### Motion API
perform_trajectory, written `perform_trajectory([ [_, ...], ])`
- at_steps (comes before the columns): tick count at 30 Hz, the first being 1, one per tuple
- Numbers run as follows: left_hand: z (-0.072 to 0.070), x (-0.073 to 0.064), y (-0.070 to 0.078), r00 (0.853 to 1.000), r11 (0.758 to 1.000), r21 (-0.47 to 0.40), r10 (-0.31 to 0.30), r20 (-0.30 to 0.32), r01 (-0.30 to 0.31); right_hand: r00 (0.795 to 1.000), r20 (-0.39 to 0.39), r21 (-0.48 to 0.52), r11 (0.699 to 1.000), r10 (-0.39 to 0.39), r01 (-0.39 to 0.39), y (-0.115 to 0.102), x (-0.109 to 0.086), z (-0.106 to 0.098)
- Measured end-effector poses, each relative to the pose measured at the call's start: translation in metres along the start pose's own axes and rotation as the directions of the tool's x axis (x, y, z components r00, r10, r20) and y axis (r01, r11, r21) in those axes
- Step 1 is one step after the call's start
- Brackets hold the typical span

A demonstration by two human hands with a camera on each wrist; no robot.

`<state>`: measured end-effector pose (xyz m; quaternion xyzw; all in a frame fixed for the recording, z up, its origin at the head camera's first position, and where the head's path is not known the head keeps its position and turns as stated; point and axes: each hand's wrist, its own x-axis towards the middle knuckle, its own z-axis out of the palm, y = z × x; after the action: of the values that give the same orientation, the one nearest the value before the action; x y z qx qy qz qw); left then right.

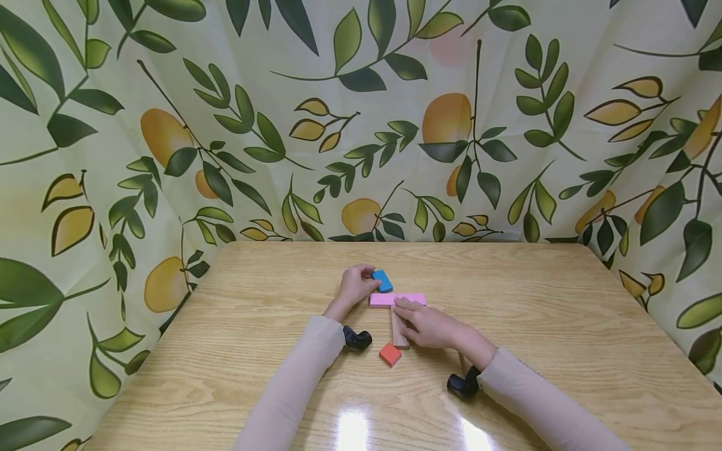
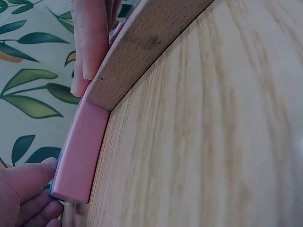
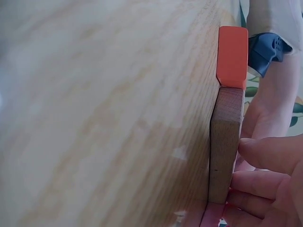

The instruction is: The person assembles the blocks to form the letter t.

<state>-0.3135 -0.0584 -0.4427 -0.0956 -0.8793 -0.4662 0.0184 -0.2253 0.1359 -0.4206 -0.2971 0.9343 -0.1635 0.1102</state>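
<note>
My left hand (image 1: 356, 287) pinches a small blue block (image 1: 382, 281) at its left side, thumb toward me and fingertips at the far corner. Just on the near side of it, a long pink block (image 1: 383, 301) lies crosswise. A plain wooden block (image 1: 400, 342) runs from the pink block's middle toward me. My right hand (image 1: 433, 327) rests over that join, fingertips on the pink block and thumb at the wooden block's side. The right wrist view shows an orange-red block (image 3: 232, 56) beyond the wooden block's near end. Mostly hidden behind the pink block is the blue one in the left wrist view.
All the blocks lie on a light wood-grain table (image 1: 271, 275). A leaf-and-fruit patterned cloth (image 1: 361, 156) hangs behind the table and along both sides. Each wrist wears a black camera, one by the left sleeve (image 1: 304, 360) and one by the right sleeve (image 1: 527, 388).
</note>
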Motion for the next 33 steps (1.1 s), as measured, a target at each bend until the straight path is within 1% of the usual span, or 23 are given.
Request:
perform_trajectory([
  [6,0.0010,0.0015,0.0002,1.000,1.000,0.008,-0.023,0.012,0.023,1.000,0.000,-0.005,1.000,-0.004,0.004,-0.0002,0.0003,0.0001],
  [10,0.0014,0.0020,0.0001,1.000,1.000,0.011,-0.016,0.012,0.016,1.000,-0.004,-0.011,1.000,-0.008,0.008,0.0001,0.0006,0.0001],
  [16,0.0025,0.0017,0.0002,1.000,1.000,0.010,0.013,0.006,-0.013,1.000,-0.005,-0.014,1.000,-0.012,0.012,0.0001,0.0006,-0.0001],
  [21,0.0044,0.0018,0.0006,1.000,1.000,0.005,0.009,0.009,-0.009,1.000,-0.006,-0.013,1.000,-0.016,0.016,-0.0002,0.0002,-0.0005],
  [28,0.0063,0.0022,0.0011,1.000,1.000,0.003,-0.014,0.013,0.014,1.000,-0.005,-0.006,1.000,-0.012,0.012,-0.0005,0.0003,-0.0005],
  [33,0.0067,0.0029,-0.0002,1.000,1.000,0.010,0.005,0.010,-0.005,1.000,-0.008,-0.002,1.000,-0.007,0.007,-0.0001,0.0009,-0.0002],
])
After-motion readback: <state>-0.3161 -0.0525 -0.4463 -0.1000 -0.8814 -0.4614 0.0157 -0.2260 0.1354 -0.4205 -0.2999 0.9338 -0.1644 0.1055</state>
